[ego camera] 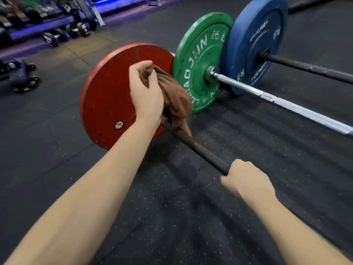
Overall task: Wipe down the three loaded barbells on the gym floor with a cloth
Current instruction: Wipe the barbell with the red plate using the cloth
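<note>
At frame centre the left hand (147,92) bunches the brown cloth (178,101) where the nearest barbell's dark bar (198,148) meets its red plate (107,100), the bar running down-right to the right hand (246,180) clenched around it

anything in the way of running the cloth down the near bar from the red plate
Nothing separates the brown cloth, gripped by the left hand, from the dark bar: its lower end touches the bar beside the red plate. Further along, only the right hand gripping the bar blocks the path.
</note>
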### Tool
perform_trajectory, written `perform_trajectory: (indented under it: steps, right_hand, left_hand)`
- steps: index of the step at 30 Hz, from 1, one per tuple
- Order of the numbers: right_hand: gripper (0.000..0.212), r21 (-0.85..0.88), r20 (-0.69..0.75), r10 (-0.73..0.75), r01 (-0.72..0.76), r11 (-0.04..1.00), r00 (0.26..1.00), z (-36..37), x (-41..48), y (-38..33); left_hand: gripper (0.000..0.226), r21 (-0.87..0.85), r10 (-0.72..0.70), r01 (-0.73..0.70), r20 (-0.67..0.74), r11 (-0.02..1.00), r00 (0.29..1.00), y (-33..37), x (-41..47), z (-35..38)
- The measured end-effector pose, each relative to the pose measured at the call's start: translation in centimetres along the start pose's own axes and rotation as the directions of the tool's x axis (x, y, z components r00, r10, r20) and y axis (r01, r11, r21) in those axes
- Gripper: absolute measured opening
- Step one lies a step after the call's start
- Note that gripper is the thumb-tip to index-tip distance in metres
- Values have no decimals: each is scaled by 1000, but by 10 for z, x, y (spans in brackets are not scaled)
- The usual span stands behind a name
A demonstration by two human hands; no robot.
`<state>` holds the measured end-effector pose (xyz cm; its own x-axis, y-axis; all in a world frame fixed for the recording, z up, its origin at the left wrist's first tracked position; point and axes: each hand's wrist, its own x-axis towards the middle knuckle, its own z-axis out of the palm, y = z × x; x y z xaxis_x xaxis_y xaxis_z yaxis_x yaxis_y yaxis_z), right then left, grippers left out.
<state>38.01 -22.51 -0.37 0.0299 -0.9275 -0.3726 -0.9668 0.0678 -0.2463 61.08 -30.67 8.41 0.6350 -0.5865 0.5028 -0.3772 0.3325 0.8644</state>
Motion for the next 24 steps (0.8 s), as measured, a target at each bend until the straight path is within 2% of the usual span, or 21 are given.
perform_trajectory:
  steps: [1, 3, 4, 7, 9, 12, 15, 19, 24]
  right_hand:
    - [19, 1, -2, -2, 2, 1000, 1000, 0, 0, 0]
    - [17, 5, -5, -4, 4, 1000, 1000, 0, 0, 0]
    - [17, 8, -8, -4, 4, 1000, 1000, 0, 0, 0]
    - [17, 3, -9, -4, 4, 1000, 1000, 1, 1, 0]
    - [19, 2, -10, 1, -1, 1000, 1000, 1, 1, 0]
    - [25, 4, -16, 9, -9, 1000, 1000, 2, 1, -1]
    - [25, 8, -21, 12, -12, 1000, 1000, 2, 1, -1]
    - [22, 7, -14, 20, -20, 1000, 1000, 0, -1, -2]
    - [22, -9, -9, 22, -22, 1000, 1000, 0, -2, -2]
  left_hand:
    - [21, 9, 74, -74, -25, 997, 997, 0, -1, -2]
    - [24, 160, 166, -163, -3, 974, 986, -13, -2, -8]
    - [24, 260, 155, -160, 39, 952, 987, -26, -3, -11]
    - [25, 493, -7, -100, 210, 864, 978, -70, -16, -18]
    - [26, 615, -86, -156, 345, 773, 935, -93, -30, -21]
    - [29, 619, -132, -218, 469, 755, 873, -112, -42, -30]
    - [34, 620, -104, -322, 551, 716, 828, -115, -43, -37]
    - [49, 473, -70, -462, 751, 750, 656, -117, -54, -33]
    - [33, 408, 56, -615, 803, 674, 593, -129, -28, -38]
